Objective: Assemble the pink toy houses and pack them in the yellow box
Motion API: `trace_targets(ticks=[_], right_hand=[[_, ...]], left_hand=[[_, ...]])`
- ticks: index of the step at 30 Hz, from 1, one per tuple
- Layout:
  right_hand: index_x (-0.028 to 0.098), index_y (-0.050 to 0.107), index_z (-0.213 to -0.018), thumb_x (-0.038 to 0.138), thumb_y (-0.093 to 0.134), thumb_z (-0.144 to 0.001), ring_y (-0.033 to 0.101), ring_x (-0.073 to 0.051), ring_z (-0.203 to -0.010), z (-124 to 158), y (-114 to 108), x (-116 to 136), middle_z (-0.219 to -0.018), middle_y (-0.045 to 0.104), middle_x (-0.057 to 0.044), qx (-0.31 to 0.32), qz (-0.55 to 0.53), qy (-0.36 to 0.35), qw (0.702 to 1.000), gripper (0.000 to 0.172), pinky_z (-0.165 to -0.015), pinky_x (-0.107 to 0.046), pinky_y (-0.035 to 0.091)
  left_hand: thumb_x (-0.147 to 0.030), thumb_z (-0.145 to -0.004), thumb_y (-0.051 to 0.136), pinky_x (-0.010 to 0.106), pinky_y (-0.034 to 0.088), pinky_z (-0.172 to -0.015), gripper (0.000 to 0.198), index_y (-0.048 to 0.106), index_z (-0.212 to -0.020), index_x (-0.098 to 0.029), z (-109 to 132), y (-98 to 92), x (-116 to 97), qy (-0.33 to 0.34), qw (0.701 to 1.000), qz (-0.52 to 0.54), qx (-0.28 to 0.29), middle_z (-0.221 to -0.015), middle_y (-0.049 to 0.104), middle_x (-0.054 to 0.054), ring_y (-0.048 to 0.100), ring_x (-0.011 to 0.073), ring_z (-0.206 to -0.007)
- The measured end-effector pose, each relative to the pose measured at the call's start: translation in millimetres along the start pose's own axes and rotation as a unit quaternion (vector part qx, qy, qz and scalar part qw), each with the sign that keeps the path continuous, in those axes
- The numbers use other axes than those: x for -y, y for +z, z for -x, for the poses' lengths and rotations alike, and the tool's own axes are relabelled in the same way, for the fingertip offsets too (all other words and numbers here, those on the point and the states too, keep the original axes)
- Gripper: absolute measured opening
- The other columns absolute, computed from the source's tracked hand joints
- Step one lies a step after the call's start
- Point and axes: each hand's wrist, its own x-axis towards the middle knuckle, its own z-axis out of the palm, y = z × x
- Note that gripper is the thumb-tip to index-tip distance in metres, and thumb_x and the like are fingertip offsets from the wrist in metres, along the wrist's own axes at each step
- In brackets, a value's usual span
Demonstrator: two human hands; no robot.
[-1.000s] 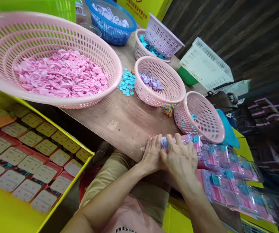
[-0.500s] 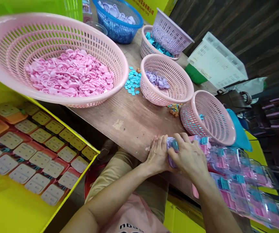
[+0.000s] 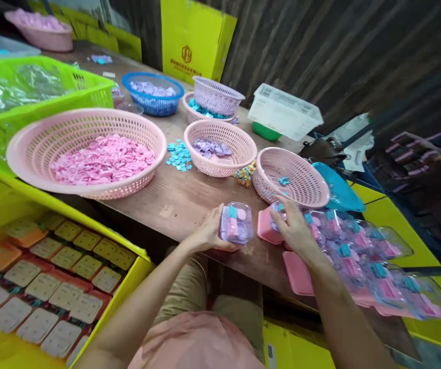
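My left hand [image 3: 209, 231] grips a small toy box [image 3: 237, 223] from its left side, near the table's front edge. Purple, pink and light-blue parts show through the box's clear cover. To the right, my right hand [image 3: 295, 228] has its fingers curled over another box with a pink base [image 3: 267, 226]; the hand partly hides it. Beyond that hand stand rows of similar clear-covered boxes [image 3: 383, 281], with pink and blue pieces inside. A bare pink base [image 3: 297, 273] pokes out below my right wrist.
A large pink basket [image 3: 28, 154] holds pink pieces. Smaller pink baskets [image 3: 243, 138] hold purple and blue pieces. Blue pieces [image 3: 179, 155] lie loose on the wooden table [image 3: 193, 197]. At the left, a yellow carton [image 3: 128, 251] contains packed boxes beside a green crate [image 3: 85, 97].
My hands were together around one purple box; now they are apart, the left with a box, the right on another further right. The camera view has levelled and shows more of the far table.
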Motion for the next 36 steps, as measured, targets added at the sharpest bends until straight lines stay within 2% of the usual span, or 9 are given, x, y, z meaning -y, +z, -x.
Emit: trace_targets(ticks=[3, 5, 9, 14, 17, 19, 22, 27, 36], right_hand=[[0.02, 0.044, -0.129, 0.034, 0.036, -0.086, 0.042, -0.031, -0.118, 7, -11, -26, -0.127, 0.044, -0.014, -0.036, 0.099, 0.097, 0.99, 0.046, -0.097, -0.047, 0.035], [0.019, 0.044, -0.13, 0.034, 0.034, -0.087, 0.047, -0.032, -0.113, 10, -9, -28, -0.13, 0.04, -0.017, 0.004, 0.13, 0.155, 0.979, 0.046, -0.091, -0.045, 0.039], [0.016, 0.047, -0.127, 0.038, 0.029, -0.091, 0.059, -0.029, -0.095, 12, -8, -6, -0.121, 0.045, -0.02, 0.051, 0.141, 0.216, 0.965, 0.046, -0.079, -0.038, 0.045], [0.015, 0.063, -0.102, 0.03, 0.051, -0.083, 0.055, -0.026, -0.102, -5, -42, -11, -0.107, 0.057, -0.015, 0.16, 0.148, 0.101, 0.971, 0.027, -0.084, -0.035, 0.043], [0.021, 0.06, -0.111, 0.023, 0.073, -0.06, 0.045, -0.025, -0.117, -27, -55, -31, -0.124, 0.051, -0.009, 0.238, 0.069, -0.066, 0.966, 0.053, -0.096, -0.035, 0.037], [0.023, 0.057, -0.115, 0.027, 0.078, -0.051, 0.045, -0.023, -0.12, -41, -54, -40, -0.126, 0.052, -0.006, 0.318, -0.005, -0.103, 0.943, 0.068, -0.098, -0.034, 0.036], [0.019, 0.057, -0.115, 0.043, 0.077, -0.051, 0.049, -0.026, -0.115, -52, -43, -43, -0.122, 0.055, -0.008, 0.374, -0.016, -0.058, 0.926, 0.071, -0.095, -0.036, 0.039], [0.01, 0.058, -0.108, 0.067, 0.057, -0.065, 0.057, -0.031, -0.101, -42, -30, -37, -0.11, 0.06, -0.017, 0.327, 0.012, 0.068, 0.942, 0.071, -0.083, -0.038, 0.045], [0.017, 0.048, -0.122, 0.051, 0.076, -0.051, 0.053, -0.028, -0.108, -45, -24, -49, -0.124, 0.054, -0.011, 0.341, -0.152, 0.07, 0.925, 0.083, -0.088, -0.036, 0.043]], left_hand=[[-0.06, -0.061, 0.065, 0.044, 0.013, -0.111, 0.112, 0.006, -0.143, -0.012, 2, -33.5, -20, -0.086, 0.993, 0.032, 0.078, -0.15, 0.005, 0.018, 0.006, 0.0306, -0.138], [-0.062, -0.071, 0.054, 0.043, 0.015, -0.111, 0.097, 0.012, -0.142, -0.012, -4, -39.7, -37, -0.119, 0.991, 0.034, 0.052, -0.15, 0.005, 0.016, 0.01, 0.0295, -0.137], [-0.053, -0.067, 0.063, 0.042, 0.028, -0.106, 0.085, 0.03, -0.134, -0.012, -27, -29.7, -57, -0.136, 0.989, -0.047, 0.025, -0.14, 0.034, 0.019, 0.029, 0.0309, -0.131], [-0.058, -0.06, 0.066, 0.034, 0.054, -0.063, 0.076, 0.041, -0.118, -0.015, -53, -38.2, -69, -0.257, 0.947, -0.082, 0.174, -0.109, 0.059, 0.015, 0.063, 0.0259, -0.085], [-0.062, -0.059, 0.066, 0.03, 0.053, -0.057, 0.071, 0.049, -0.11, -0.015, -70, -48.9, -75, -0.27, 0.926, -0.094, 0.249, -0.1, 0.061, 0.012, 0.064, 0.0228, -0.075], [-0.063, -0.058, 0.065, 0.03, 0.054, -0.059, 0.068, 0.055, -0.102, -0.013, -81, -51.8, -77, -0.286, 0.908, -0.097, 0.29, -0.091, 0.063, 0.01, 0.064, 0.0218, -0.07], [-0.061, -0.054, 0.07, 0.03, 0.054, -0.061, 0.067, 0.059, -0.098, -0.012, -92, -52.5, -76, -0.316, 0.887, -0.064, 0.332, -0.092, 0.064, 0.01, 0.065, 0.0219, -0.07], [-0.057, -0.051, 0.075, 0.028, 0.054, -0.062, 0.069, 0.058, -0.104, -0.017, -98, -53.4, -80, -0.344, 0.87, -0.038, 0.351, -0.097, 0.065, 0.008, 0.065, 0.0217, -0.075], [-0.059, -0.048, 0.075, 0.029, 0.052, -0.062, 0.065, 0.06, -0.094, -0.015, -102, -50.3, -77, -0.387, 0.848, -0.061, 0.356, -0.073, 0.065, 0.004, 0.063, 0.0191, -0.066]])
